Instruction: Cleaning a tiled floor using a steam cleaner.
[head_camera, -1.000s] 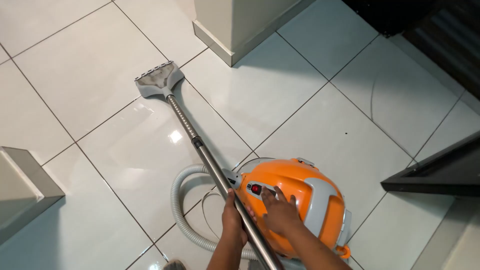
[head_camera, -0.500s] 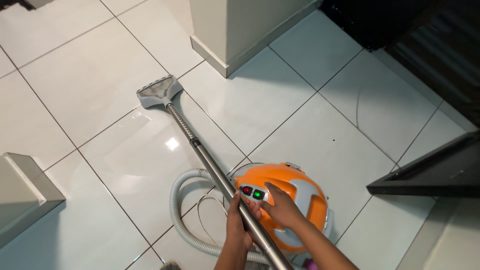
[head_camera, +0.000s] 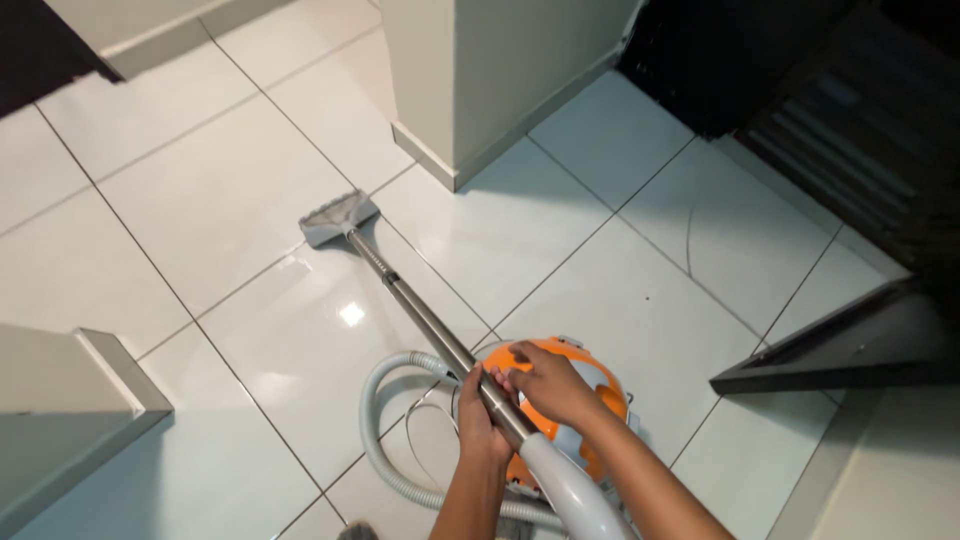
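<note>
While our left hand (head_camera: 478, 415) clasped the metal wand (head_camera: 425, 320), our right hand (head_camera: 548, 385) pressed flat, unclenched, on the orange vacuum canister (head_camera: 590, 385); the hose (head_camera: 385, 450) looped beside the canister might snag.

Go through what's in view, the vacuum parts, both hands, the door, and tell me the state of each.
Left hand: gripping the wand.
Right hand: resting on the canister top, beside the wand.
Wand: slanted, lower end at the floor.
Floor head: flat on the tiles.
Hose: looped on the floor.
Canister: sitting on the floor.
Dark door: open.
</note>
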